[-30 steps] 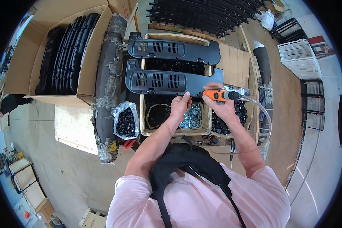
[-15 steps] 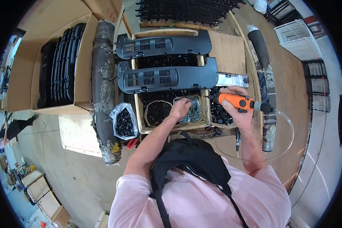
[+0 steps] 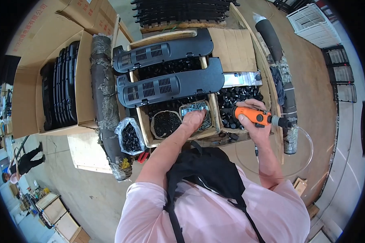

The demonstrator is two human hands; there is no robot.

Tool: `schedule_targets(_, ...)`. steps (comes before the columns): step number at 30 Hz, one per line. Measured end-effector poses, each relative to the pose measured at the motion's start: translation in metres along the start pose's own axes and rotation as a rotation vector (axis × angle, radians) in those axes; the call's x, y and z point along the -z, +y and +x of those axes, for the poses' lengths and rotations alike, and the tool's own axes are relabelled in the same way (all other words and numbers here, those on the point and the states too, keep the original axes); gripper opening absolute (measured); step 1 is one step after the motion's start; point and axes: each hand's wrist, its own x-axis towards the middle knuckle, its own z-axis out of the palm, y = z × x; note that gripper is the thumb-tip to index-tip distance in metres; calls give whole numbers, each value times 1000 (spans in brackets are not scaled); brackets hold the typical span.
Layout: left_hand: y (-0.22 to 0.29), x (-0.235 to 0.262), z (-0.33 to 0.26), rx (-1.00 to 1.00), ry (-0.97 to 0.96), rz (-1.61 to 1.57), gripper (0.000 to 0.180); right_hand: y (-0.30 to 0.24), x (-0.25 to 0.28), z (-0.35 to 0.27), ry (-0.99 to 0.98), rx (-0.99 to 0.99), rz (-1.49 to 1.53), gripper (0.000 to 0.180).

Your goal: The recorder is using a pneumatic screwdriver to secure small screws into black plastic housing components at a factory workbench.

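My right hand [image 3: 253, 126] is wrapped round an orange pneumatic screwdriver [image 3: 251, 115], its black tip pointing left and a clear air hose [image 3: 311, 150] looping from its back end. My left hand [image 3: 194, 120] is down in a compartment of silvery screws [image 3: 206, 121]; its fingertips are among them and hidden, so I cannot tell whether they grip any. Just beyond it, a black vented plastic panel [image 3: 170, 86] lies across the wooden bin, and a second black panel [image 3: 164, 50] lies parallel behind it. Beside the screws is a bag of small black parts [image 3: 166, 124].
Black knob-like parts [image 3: 241, 97] fill the compartment by the screwdriver. A clear bag of black pieces [image 3: 131, 137] and a wrapped roller [image 3: 103, 87] stand left, beside a cardboard box [image 3: 85, 77] of black panels. Another wrapped roller [image 3: 288, 93] is at right. A person [image 3: 26, 160] stands far left.
My left hand has gone lower into the screws, its fingers now out of sight. The screwdriver stays in my right hand. The view has shifted and turned slightly.
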Motion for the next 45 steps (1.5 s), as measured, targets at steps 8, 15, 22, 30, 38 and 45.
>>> schedule_targets(8,-3,4,1,31,2,-144,27,3,-6,4,-8,15,-8,51)
schedule_targets(15,-16,30,-12,378,9,-1266,23,0,-1,3,33,-1,-11,51)
schedule_targets(22,-16,58,-39,316,-56,-1734,13,6,-11,11,0,31,-19,52)
schedule_targets(30,-11,79,-68,88,-29,-2065,11,0,-39,15,-110,49,47,47)
schedule_targets(38,-9,84,-90,43,108,-2200,18,-5,-72,22,-218,99,69,48)
schedule_targets(45,-15,77,-106,109,291,-2419,19,-14,-109,24,-260,112,166,49)
